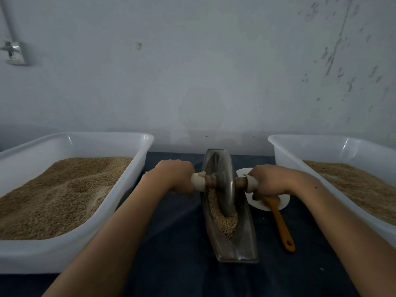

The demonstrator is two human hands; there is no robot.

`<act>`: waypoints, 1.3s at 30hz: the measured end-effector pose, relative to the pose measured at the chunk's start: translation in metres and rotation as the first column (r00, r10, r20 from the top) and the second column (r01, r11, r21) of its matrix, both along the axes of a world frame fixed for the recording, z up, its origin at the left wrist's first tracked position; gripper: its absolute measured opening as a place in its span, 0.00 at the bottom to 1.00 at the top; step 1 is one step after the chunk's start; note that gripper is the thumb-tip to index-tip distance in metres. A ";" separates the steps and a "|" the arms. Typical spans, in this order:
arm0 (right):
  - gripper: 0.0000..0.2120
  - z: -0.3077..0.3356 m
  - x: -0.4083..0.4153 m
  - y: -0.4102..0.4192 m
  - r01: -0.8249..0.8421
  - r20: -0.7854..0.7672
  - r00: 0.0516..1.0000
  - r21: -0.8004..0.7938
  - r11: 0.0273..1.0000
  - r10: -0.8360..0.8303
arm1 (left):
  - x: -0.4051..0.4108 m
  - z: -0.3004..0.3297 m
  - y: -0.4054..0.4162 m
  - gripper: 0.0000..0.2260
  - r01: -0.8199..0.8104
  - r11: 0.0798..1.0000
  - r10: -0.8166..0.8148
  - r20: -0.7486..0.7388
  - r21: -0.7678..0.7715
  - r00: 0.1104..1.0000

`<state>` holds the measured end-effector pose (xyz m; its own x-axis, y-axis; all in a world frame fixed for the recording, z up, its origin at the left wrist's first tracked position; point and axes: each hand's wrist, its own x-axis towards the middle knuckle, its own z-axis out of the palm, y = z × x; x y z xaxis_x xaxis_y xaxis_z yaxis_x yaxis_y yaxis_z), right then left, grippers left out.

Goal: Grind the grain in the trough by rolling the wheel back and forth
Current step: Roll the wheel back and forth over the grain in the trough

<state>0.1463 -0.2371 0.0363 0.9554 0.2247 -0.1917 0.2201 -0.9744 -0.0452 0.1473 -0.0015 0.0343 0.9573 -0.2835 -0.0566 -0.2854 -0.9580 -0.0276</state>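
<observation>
A narrow metal trough (246, 243) runs lengthwise away from me on the dark cloth. Tan grain (225, 221) lies heaped in its middle and near part. A metal wheel (225, 183) stands upright in the trough, its rim sunk in the grain around the trough's middle. A wooden axle with white-wrapped ends passes through the wheel. My left hand (173, 176) grips the left handle (198, 182). My right hand (270, 181) grips the right handle (250, 184). Both arms reach forward, one on each side of the trough.
A large white tub (90, 239) of grain stands at the left, another white tub (304, 168) of grain at the right. A white dish (257, 204) with an orange-handled spatula (280, 224) lies just right of the trough. A pale wall rises close behind.
</observation>
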 end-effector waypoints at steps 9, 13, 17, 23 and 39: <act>0.04 -0.014 -0.003 0.008 -0.009 0.375 0.927 -0.031 0.999 0.020 | 0.003 -0.013 0.000 0.11 -0.015 1.000 0.015 0.293 -0.002 0.956; 0.03 -0.015 -0.005 0.010 -0.026 0.460 0.887 -0.052 0.998 0.047 | 0.004 -0.017 0.002 0.10 -0.016 1.000 0.023 0.302 -0.025 0.953; 0.05 -0.007 -0.006 0.008 -0.027 0.302 0.952 -0.092 0.995 0.054 | 0.002 -0.010 0.001 0.13 -0.031 0.999 0.032 0.176 -0.006 0.984; 0.12 0.003 -0.007 0.003 -0.013 0.005 1.000 -0.006 1.000 0.013 | -0.001 -0.001 -0.002 0.16 -0.021 0.999 0.020 0.068 0.025 0.997; 0.03 -0.011 -0.006 0.008 -0.044 0.372 0.925 -0.090 0.995 0.074 | 0.004 -0.013 0.001 0.12 -0.044 0.999 0.049 0.180 -0.027 0.982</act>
